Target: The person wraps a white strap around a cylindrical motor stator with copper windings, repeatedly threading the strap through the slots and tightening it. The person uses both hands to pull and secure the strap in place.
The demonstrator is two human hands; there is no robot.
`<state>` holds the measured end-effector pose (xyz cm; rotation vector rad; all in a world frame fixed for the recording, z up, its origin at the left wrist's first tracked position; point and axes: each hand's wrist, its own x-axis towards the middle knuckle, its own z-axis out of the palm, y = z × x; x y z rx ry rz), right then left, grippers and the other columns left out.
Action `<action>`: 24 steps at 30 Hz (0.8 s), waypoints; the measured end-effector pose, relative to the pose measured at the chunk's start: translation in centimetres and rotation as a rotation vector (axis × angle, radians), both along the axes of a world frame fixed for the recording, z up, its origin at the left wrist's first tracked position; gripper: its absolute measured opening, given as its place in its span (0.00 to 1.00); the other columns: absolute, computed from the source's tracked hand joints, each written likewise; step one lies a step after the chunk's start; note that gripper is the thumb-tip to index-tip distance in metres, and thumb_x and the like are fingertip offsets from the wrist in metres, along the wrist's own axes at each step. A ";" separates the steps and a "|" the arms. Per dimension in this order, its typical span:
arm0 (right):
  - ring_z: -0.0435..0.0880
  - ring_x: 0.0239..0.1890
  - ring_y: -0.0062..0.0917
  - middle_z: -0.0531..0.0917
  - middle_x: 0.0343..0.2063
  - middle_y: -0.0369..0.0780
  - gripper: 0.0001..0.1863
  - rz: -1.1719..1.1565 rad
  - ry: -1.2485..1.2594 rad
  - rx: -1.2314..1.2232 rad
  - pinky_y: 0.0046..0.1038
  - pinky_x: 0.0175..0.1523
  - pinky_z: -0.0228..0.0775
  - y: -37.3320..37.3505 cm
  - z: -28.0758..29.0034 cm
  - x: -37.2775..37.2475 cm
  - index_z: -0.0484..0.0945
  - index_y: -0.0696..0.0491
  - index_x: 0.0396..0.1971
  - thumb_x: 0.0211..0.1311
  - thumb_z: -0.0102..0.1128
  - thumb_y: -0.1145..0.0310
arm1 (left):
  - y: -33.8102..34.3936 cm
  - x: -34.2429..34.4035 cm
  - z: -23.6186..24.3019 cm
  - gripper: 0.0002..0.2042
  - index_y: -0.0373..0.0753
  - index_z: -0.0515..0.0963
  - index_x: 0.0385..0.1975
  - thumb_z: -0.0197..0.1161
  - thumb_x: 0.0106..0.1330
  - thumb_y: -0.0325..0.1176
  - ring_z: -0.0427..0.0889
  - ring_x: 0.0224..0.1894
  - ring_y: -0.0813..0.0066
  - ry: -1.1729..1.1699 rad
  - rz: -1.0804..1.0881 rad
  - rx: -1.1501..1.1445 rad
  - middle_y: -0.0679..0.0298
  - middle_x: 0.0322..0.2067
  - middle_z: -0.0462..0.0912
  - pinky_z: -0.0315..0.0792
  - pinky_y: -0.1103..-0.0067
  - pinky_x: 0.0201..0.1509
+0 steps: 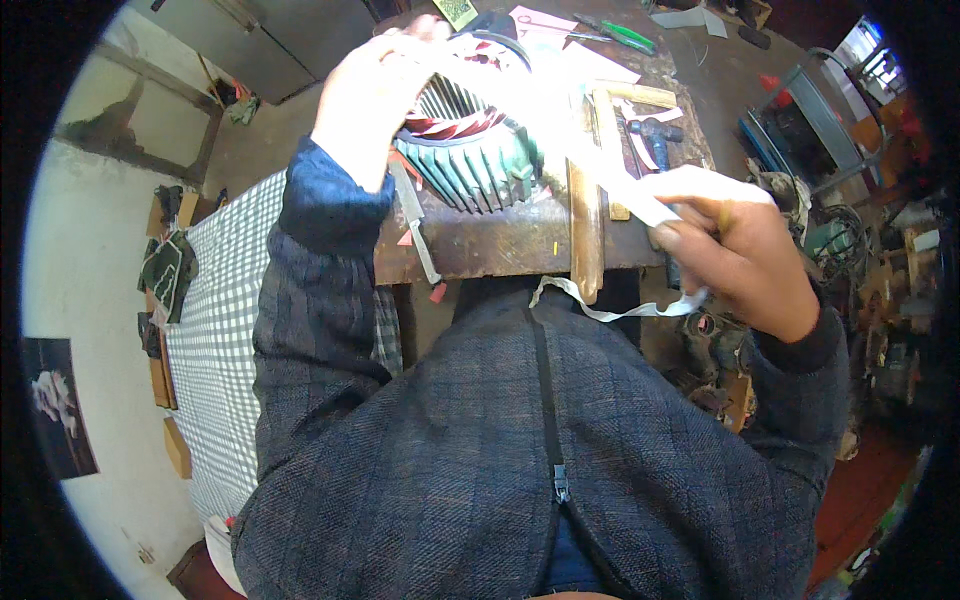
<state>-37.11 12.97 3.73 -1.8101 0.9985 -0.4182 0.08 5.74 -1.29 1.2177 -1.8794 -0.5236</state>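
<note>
A green finned motor stator [470, 168] lies on the workbench, with reddish-brown windings [455, 125] showing at its end. My left hand [372, 95] is curled over the far left side of the stator at the windings; glare washes out its fingertips. Off to the right of the stator, my right hand [745, 240] pinches a strip of white tape [652, 208]. The strip stretches from my fingers toward the stator, where bright light hides its far end. Its loose tail hangs in a curve below the bench edge, in front of my jacket.
Wooden sticks [585, 235] and a hammer [656, 130] lie right of the stator on the dark workbench [500, 250]. A knife-like blade [412, 215] rests at its left. Green-handled scissors [628, 36] and pink paper sit farther back. A checked cloth [225, 330] covers a surface at left.
</note>
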 end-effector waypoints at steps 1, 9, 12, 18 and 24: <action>0.75 0.19 0.13 0.79 0.23 0.32 0.18 -0.031 0.075 0.009 0.19 0.26 0.68 -0.2 0.1 1.2 0.80 0.62 0.54 0.67 0.63 0.70 | -1.9 1.2 -0.1 0.14 0.34 0.78 0.57 0.56 0.75 0.27 0.85 0.46 0.69 0.867 -0.188 0.379 0.57 0.53 0.84 0.79 0.79 0.51; 0.84 0.25 0.34 0.83 0.23 0.44 0.13 0.439 -0.108 -0.025 0.35 0.36 0.74 0.0 -3.8 5.8 0.79 0.60 0.37 0.72 0.60 0.64 | -0.6 5.7 0.6 0.18 0.22 0.68 0.61 0.55 0.73 0.18 0.82 0.34 0.75 1.516 -0.165 0.370 0.61 0.35 0.84 0.76 0.81 0.39; 0.86 0.31 0.38 0.85 0.29 0.48 0.15 0.403 -0.116 -0.278 0.36 0.39 0.75 -1.1 -4.1 5.5 0.81 0.59 0.39 0.73 0.58 0.61 | 2.4 5.0 4.6 0.19 0.20 0.67 0.62 0.55 0.74 0.21 0.78 0.33 0.76 1.389 -0.125 0.286 0.60 0.34 0.80 0.74 0.82 0.36; 0.85 0.47 0.37 0.85 0.46 0.43 0.22 0.316 -0.020 -1.115 0.35 0.54 0.77 -6.6 -5.4 7.1 0.75 0.54 0.63 0.72 0.59 0.67 | 9.3 -5.6 4.7 0.12 0.33 0.83 0.38 0.52 0.75 0.29 0.86 0.36 0.70 -0.008 0.025 -0.221 0.58 0.35 0.87 0.78 0.79 0.41; 0.75 0.66 0.37 0.77 0.64 0.47 0.25 0.416 -0.339 -0.574 0.39 0.69 0.66 -8.7 -5.8 10.1 0.74 0.51 0.67 0.75 0.54 0.61 | 13.8 -13.2 1.2 0.11 0.33 0.81 0.49 0.61 0.69 0.24 0.89 0.32 0.60 -0.013 -0.190 -0.018 0.55 0.32 0.88 0.82 0.71 0.37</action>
